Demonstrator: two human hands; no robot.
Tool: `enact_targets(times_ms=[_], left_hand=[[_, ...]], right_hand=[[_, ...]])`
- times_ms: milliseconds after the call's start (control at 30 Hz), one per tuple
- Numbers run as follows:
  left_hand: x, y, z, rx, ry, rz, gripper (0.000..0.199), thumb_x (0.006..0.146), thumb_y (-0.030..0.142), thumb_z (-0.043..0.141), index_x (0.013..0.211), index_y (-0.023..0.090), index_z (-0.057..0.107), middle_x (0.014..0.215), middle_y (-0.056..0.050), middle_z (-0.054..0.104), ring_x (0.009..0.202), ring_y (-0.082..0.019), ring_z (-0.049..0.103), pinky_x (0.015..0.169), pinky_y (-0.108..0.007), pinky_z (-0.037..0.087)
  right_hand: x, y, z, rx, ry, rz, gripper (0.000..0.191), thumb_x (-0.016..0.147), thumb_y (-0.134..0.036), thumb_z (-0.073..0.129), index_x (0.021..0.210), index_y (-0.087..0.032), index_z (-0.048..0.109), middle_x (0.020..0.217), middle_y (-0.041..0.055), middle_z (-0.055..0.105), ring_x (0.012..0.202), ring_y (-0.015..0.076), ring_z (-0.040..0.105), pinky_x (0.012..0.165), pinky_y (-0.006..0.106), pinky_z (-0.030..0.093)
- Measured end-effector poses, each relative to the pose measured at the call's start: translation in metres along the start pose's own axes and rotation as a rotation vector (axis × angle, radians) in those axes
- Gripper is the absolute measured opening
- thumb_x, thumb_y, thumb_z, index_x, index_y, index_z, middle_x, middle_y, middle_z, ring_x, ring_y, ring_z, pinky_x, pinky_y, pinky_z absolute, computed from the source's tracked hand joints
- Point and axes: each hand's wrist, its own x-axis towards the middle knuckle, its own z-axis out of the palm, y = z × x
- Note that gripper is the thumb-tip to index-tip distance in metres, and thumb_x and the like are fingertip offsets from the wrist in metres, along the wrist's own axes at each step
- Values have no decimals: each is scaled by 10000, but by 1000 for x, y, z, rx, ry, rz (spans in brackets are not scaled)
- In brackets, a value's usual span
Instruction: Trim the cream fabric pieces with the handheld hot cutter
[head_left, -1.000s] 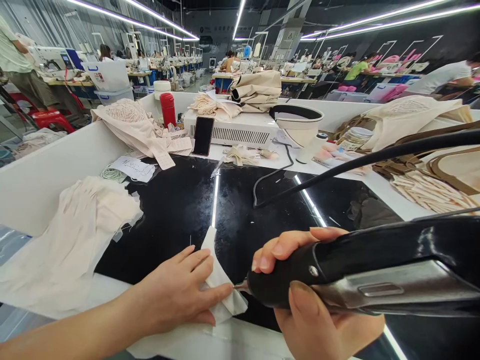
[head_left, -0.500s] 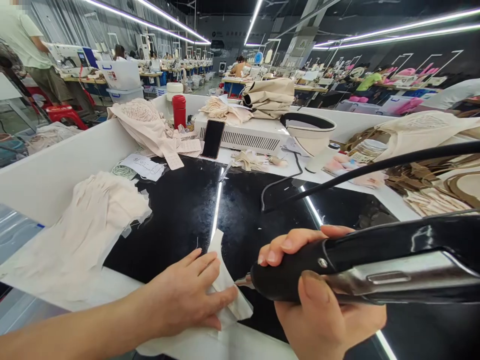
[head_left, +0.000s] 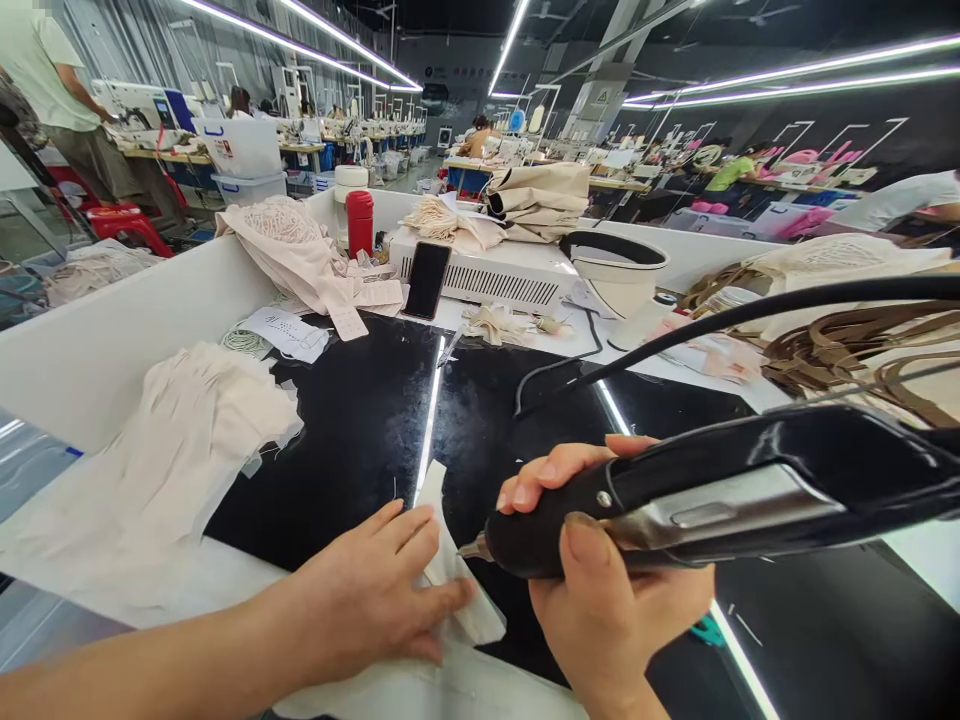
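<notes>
My left hand (head_left: 375, 585) lies flat with spread fingers on a narrow cream fabric strip (head_left: 444, 530), pressing it against the glossy black tabletop (head_left: 352, 420). My right hand (head_left: 600, 610) is wrapped round a black corded electric fabric cutter (head_left: 720, 500), thumb on its metal lever. The cutter's short metal tip (head_left: 472, 548) points left and sits at the strip's right edge, close to my left fingers; whether it touches the fabric I cannot tell. A white sheet (head_left: 450, 690) spreads under my left wrist along the near edge.
Cream cut pieces (head_left: 202, 420) are heaped at the left. A phone (head_left: 427, 280), a red bottle (head_left: 359, 222) and a white vented box (head_left: 480, 270) stand behind. The thick cable (head_left: 735, 320) arches across the right side. A teal object (head_left: 706, 630) lies at lower right. People work at machines beyond.
My right hand has moved left and slightly up with the cutter, bringing its tip further along the strip's edge. The teal object has come into view. My left hand stays almost still.
</notes>
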Motion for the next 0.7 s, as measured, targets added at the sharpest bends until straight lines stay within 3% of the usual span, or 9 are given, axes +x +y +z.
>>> enact_targets(times_ms=[133, 467, 700], left_hand=[[-2, -1, 4, -17, 2, 2, 600, 905, 576, 725, 1394, 271, 557, 1253, -164, 625, 1274, -344, 574, 1041, -519, 526], [-3, -2, 6, 13, 17, 18, 709, 873, 604, 741, 1441, 251, 507, 1259, -189, 631, 1269, -341, 593, 1028, -516, 544], [-2, -2, 5, 55, 11, 36, 637, 955, 598, 642, 1467, 248, 498, 1226, -174, 649, 1278, -326, 587, 1032, -500, 544]], right_hand=[[-1, 3, 2, -31, 21, 12, 310, 866, -238, 781, 1134, -273, 627, 819, -14, 666, 612, 154, 621, 567, 342, 582], [3, 9, 12, -16, 20, -25, 308, 851, -191, 765, 1085, -248, 574, 817, -34, 674, 600, 128, 648, 525, 278, 583], [9, 11, 16, -44, 29, -45, 286, 815, -139, 724, 1018, -258, 563, 795, -56, 669, 581, 124, 639, 518, 278, 574]])
